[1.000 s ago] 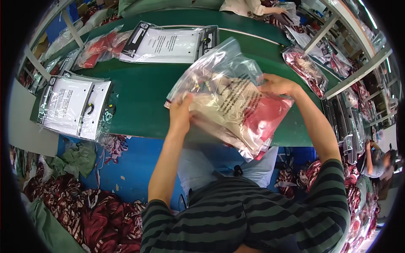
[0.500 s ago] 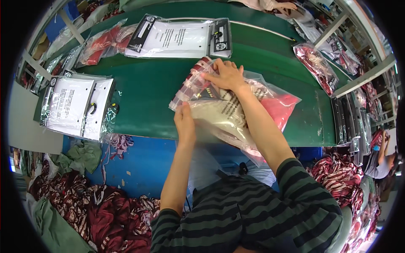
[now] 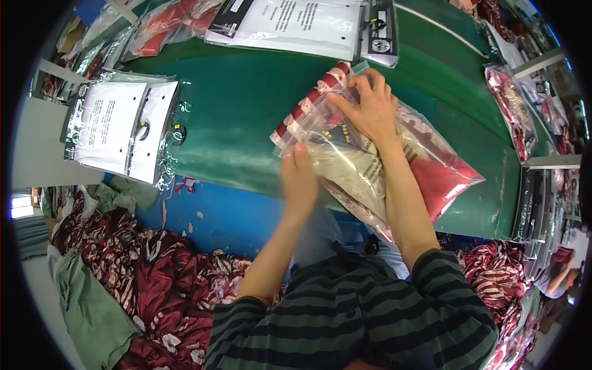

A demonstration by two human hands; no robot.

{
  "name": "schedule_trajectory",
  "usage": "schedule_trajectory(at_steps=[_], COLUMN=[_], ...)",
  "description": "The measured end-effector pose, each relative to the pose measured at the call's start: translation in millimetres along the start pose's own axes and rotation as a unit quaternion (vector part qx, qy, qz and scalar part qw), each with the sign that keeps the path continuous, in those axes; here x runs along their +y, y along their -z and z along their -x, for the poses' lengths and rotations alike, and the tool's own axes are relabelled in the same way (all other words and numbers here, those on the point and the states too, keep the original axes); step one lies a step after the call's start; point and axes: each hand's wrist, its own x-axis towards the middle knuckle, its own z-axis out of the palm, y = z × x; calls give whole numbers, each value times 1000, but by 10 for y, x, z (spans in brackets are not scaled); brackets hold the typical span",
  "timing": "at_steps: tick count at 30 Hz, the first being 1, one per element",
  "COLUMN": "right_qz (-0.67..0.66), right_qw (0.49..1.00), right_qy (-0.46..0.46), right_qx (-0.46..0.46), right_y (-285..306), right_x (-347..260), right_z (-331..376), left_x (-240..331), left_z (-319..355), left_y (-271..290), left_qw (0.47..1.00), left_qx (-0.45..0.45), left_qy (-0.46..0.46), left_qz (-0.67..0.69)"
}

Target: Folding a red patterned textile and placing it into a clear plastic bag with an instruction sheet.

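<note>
A clear plastic bag (image 3: pixel 354 169) lies slanted on the green table, its near part hanging over the front edge. Folded cream and red cloth (image 3: pixel 431 182) shows through the film. Along the bag's upper left end runs a strip of red-and-cream striped fabric (image 3: pixel 311 102). My right hand (image 3: pixel 373 114) rests on the bag's upper part with its fingers spread, the thumb toward the striped strip. At the bag's left corner my left hand (image 3: pixel 299 182) pinches the plastic edge; it is smeared by motion and its lower fingers are hidden.
Packs of white printed sheets in clear sleeves lie at the left (image 3: pixel 111 129) and far middle (image 3: pixel 296 28) of the green table (image 3: pixel 222 123). Another bagged garment (image 3: pixel 512 114) is at the right, above stacked black-edged packs (image 3: pixel 533 203). Red patterned cloth (image 3: pixel 166 277) is heaped below left.
The view has shifted, so the table's things sit differently in the picture. The right hand's fingers have arched a little on the bag. The left hand stays at the bag's corner, now blurred.
</note>
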Motion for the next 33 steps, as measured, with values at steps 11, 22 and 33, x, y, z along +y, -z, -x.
schedule_trajectory(at_steps=[11,22,33], right_qz=[48,134,-128], right_qw=[998,989,983], right_qy=[-8,-65,-80], right_qx=[-42,-17,-108], right_y=[-40,6,271], right_x=[21,-192,51], right_z=[59,70,4], left_x=[-49,510,517], left_z=[-105,-1413,-1543], left_y=[461,967,288], left_qw=[988,591,683], left_qx=[-35,-291,-539], left_qy=[-13,-604,-426], left_qz=[-151,-449,-247])
